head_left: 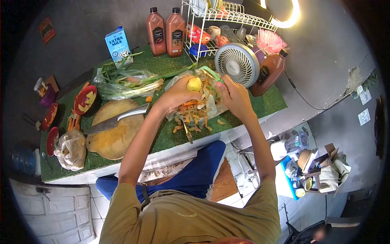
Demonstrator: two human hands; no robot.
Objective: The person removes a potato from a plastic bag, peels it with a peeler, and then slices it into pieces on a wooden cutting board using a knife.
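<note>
My left hand (178,97) is wrapped round a peeled yellow potato (194,84). In my right hand (236,97) is a green peeler (210,73), its blade end hard to make out beside the potato. Below both hands, orange and brown peelings (195,110) are heaped on a clear plastic bag (211,106), some spilling toward the table's front edge. Left of them, a large knife (118,118) lies across a round wooden chopping board (111,142). Spring onions (142,88) rest on plastic behind my left forearm.
A white fan (237,64) stands just beyond my right hand, near a leaning brown bottle (270,73). Behind are two sauce bottles (165,34), a milk carton (118,45) and a wire rack (227,17). Red bowls (86,99) and a tied bag (70,149) sit left.
</note>
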